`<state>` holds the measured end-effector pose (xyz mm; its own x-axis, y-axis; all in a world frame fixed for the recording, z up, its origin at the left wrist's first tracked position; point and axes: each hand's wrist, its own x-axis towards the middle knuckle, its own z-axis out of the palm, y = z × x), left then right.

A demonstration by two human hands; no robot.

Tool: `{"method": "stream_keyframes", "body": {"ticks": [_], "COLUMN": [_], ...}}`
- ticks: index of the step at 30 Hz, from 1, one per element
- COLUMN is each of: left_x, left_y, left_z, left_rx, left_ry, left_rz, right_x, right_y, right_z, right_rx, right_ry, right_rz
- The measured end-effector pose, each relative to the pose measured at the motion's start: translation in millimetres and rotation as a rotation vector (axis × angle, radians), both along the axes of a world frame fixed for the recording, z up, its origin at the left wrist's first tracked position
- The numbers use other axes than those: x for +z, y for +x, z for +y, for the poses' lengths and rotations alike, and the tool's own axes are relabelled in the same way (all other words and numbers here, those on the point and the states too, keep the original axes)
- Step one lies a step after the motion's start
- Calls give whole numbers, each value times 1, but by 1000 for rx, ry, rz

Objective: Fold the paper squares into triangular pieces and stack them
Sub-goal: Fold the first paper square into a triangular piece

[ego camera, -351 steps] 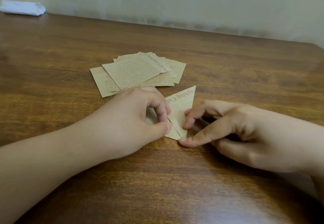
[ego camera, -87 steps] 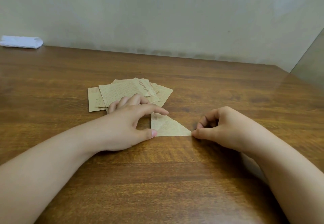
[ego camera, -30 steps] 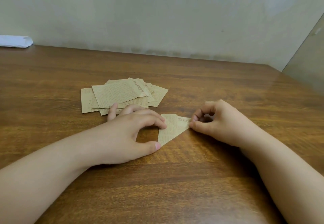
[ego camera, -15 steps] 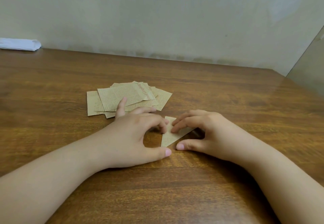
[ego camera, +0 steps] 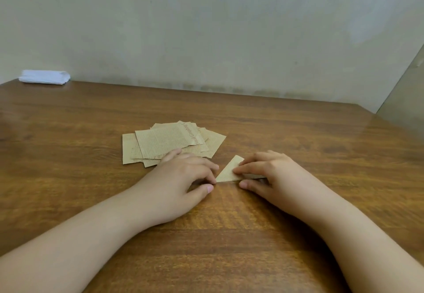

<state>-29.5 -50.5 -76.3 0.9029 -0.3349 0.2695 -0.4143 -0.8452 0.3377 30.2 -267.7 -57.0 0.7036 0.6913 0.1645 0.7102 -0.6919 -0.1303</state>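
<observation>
A small folded triangle (ego camera: 227, 173) of tan printed paper lies flat on the wooden table (ego camera: 229, 235) between my hands. My left hand (ego camera: 183, 178) has curled fingers, and its index fingertip and thumb meet at the triangle's left corner. My right hand (ego camera: 268, 175) lies over the triangle's right part. Its fingers press down on the paper and its thumb rests on the table just below the edge. The right corner is hidden under those fingers. A loose pile of unfolded paper squares (ego camera: 165, 141) sits just behind my left hand.
A folded white cloth (ego camera: 44, 77) lies at the table's far left corner by the wall. The table's right edge (ego camera: 390, 129) runs diagonally at the far right. Bare wood surrounds the hands in front and to the right.
Since half a second ago the triangle has turned so its long edge faces me. My right fingers have slid to its right part, and my left fingers have closed toward its left corner.
</observation>
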Motion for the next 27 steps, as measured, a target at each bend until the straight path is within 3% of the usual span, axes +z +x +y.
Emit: {"method": "stream_keyframes", "body": {"ticks": [4,9,16,22,24,27], "left_x": [4,25,29,18,18,12], "left_y": [2,11,22,28,27,31], "left_z": [-6,-23,-40,-31,-32,-28], "left_rx": [-15,0,-68,-165,-162,-77], "left_ry": [41,318,488,434,400,321], "left_rz": [34,15,-194,-382,-378,-330], "right_x": [7,11,4,5,7,7], "right_y": [1,-1,5,8,10,14], "right_z": [4,8,2,-11,-18,-22], "right_rx": [56,119,132,62,42,-10], "right_ry": [-109,-242,-75,131,170,136], "right_rz": [-64,-206,-265,-1,131,155]}}
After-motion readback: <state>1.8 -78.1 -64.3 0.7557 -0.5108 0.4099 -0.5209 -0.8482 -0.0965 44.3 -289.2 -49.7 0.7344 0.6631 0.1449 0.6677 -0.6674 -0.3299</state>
